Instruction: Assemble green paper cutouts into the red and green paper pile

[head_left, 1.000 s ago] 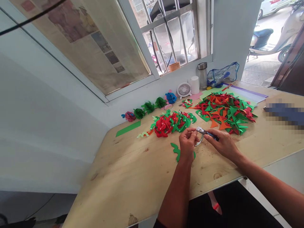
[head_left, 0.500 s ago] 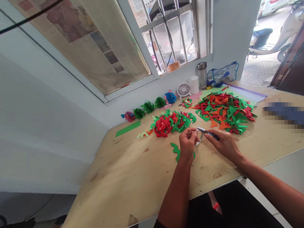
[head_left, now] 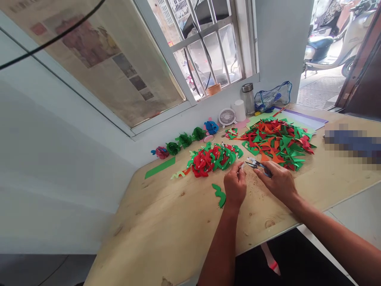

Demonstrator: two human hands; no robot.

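My left hand (head_left: 235,184) is closed in a pinch, with a small white piece (head_left: 242,165) at its fingertips. Just to its right, my right hand (head_left: 278,180) grips dark-handled scissors (head_left: 263,167), their blades apart and pointing at the left fingertips. Another white scrap (head_left: 250,159) shows by the upper blade; whether it touches the blade I cannot tell. Beside my left wrist a wavy green paper cut-out (head_left: 219,195) lies on the wooden table (head_left: 166,222). A heap of red and green cut-outs with small white patches (head_left: 212,157) lies beyond my left hand.
Behind my right hand is a larger pile of red, orange and green paper scraps (head_left: 278,139). Along the wall stand paper flowers (head_left: 184,140), a small white fan (head_left: 227,117), a glass bottle (head_left: 248,99) and a clear pouch (head_left: 274,98). A green strip (head_left: 160,168) lies at left.
The scissor blades have spread and come away from my left fingertips. The curled white strip that hung between the hands no longer shows there. The camera view has shifted slightly.
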